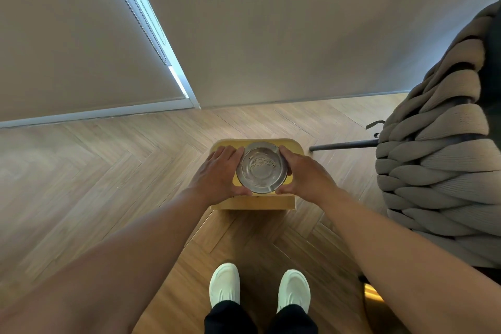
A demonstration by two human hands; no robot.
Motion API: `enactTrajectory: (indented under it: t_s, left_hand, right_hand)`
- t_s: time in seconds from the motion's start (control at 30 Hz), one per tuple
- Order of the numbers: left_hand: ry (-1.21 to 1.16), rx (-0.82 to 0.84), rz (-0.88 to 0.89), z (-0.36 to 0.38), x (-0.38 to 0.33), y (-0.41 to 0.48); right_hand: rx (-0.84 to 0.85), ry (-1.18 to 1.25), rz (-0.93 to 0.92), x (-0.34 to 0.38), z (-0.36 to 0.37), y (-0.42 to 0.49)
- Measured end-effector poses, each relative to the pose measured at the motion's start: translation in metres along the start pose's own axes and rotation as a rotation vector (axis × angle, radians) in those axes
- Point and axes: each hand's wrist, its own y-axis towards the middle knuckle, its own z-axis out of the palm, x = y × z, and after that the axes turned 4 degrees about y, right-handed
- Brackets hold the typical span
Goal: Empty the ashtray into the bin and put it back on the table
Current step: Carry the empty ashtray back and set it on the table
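Note:
A round clear glass ashtray (pixel 261 168) with a little grey-brown ash in its middle is held level between both hands. My left hand (pixel 221 171) clasps its left side and my right hand (pixel 302 171) clasps its right side. Directly below it stands a yellow wooden bin (pixel 252 202) on the floor, mostly hidden by the ashtray and my hands. The table is not in view.
A chair (pixel 439 149) with thick braided beige upholstery fills the right side, one dark leg (pixel 344 145) reaching toward the bin. A wall and a window blind rise behind the bin. My white shoes (pixel 225 283) stand on the herringbone wood floor.

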Motion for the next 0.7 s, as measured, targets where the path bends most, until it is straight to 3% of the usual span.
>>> enactTrajectory:
  t_s: [0.7]
  left_hand:
    - [0.047,-0.002,-0.028,-0.170,-0.101,-0.127]
  right_hand:
    - [-0.006,-0.012,-0.032,0.118,-0.111,-0.166]
